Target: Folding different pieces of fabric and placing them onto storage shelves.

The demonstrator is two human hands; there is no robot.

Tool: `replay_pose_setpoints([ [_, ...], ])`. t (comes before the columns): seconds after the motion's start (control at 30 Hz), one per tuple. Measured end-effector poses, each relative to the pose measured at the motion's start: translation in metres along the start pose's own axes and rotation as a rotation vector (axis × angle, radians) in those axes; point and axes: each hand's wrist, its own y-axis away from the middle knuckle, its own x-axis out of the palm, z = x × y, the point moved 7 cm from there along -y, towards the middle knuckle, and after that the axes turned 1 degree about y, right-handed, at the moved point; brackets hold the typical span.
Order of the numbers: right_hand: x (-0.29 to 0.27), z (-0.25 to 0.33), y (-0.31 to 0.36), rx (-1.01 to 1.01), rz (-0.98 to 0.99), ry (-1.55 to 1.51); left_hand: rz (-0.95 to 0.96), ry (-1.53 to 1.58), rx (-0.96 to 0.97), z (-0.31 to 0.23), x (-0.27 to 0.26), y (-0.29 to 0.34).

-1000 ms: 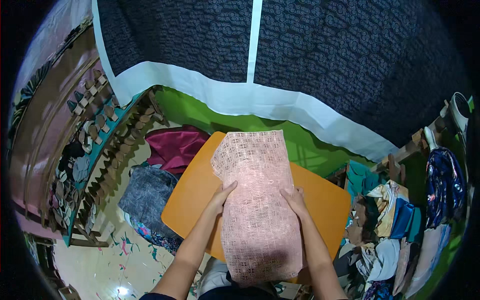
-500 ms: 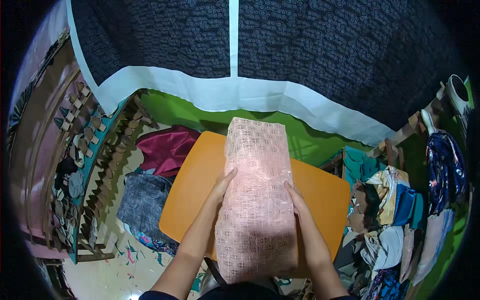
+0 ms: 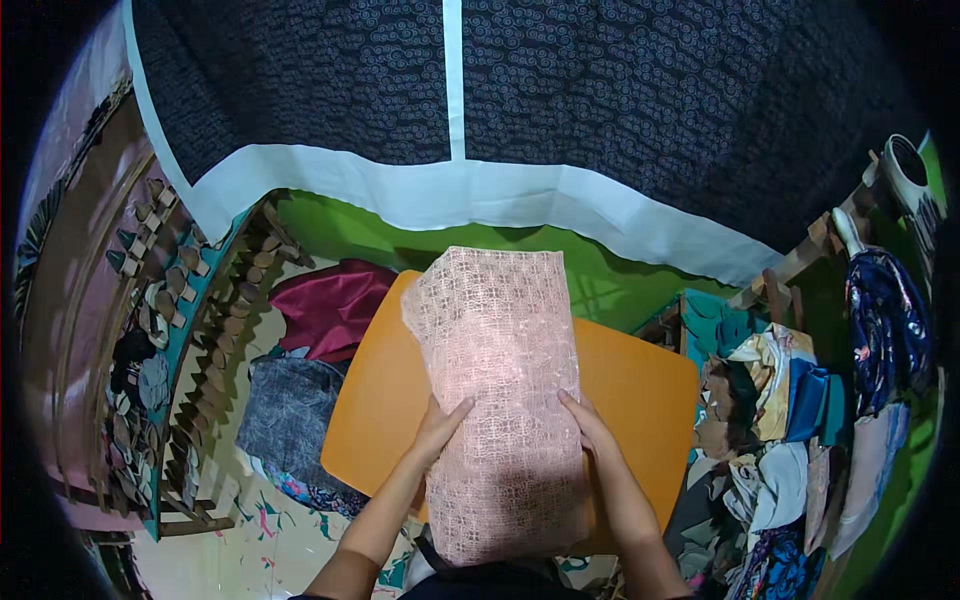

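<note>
A long piece of pink lace fabric [image 3: 500,380] lies lengthwise over an orange table [image 3: 380,400], its near end hanging toward me. My left hand [image 3: 440,428] grips the fabric's left edge, thumb on top. At the opposite edge my right hand [image 3: 588,425] holds the fabric the same way. Both hands sit about midway along the cloth.
A dark patterned curtain with a white border [image 3: 450,190] hangs behind the table, before a green wall [image 3: 350,235]. Maroon cloth [image 3: 330,305] and grey-blue cloth [image 3: 290,410] lie at the left. Piled and hanging clothes [image 3: 790,400] crowd the right.
The view has tilted, so the fabric and table sit more centred. My hands keep their hold on the fabric's edges; the cloth's far end looks squarer and flatter.
</note>
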Motion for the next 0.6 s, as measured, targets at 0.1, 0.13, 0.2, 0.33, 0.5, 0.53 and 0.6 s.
replay_pose_setpoints([
  [0.1, 0.004, -0.026, 0.0, 0.278, 0.044, -0.21, 0.14, 0.237, -0.026, 0.002, 0.013, -0.02],
  [0.13, 0.006, -0.031, -0.002, 0.273, 0.037, -0.275, 0.142, 0.237, -0.027, -0.002, 0.011, -0.023],
  [0.2, 0.006, -0.035, -0.002, 0.266, 0.032, -0.339, 0.368, 0.382, -0.249, 0.002, 0.023, -0.024],
  [0.33, 0.007, -0.01, -0.001, 0.246, -0.001, -0.363, 0.408, 0.348, -0.271, -0.034, 0.029, -0.017],
  [0.5, 0.011, 0.112, -0.001, -0.224, 0.123, -0.25, 0.569, 0.223, -0.013, -0.114, 0.015, -0.032],
  [0.53, 0.012, 0.149, 0.01, -0.38, 0.069, -0.209, 0.585, 0.162, 0.169, -0.147, 0.015, -0.029],
  [0.6, 0.023, 0.196, 0.029, -0.369, 0.118, 0.016, 0.585, 0.091, 0.375, -0.192, 0.008, -0.015],
])
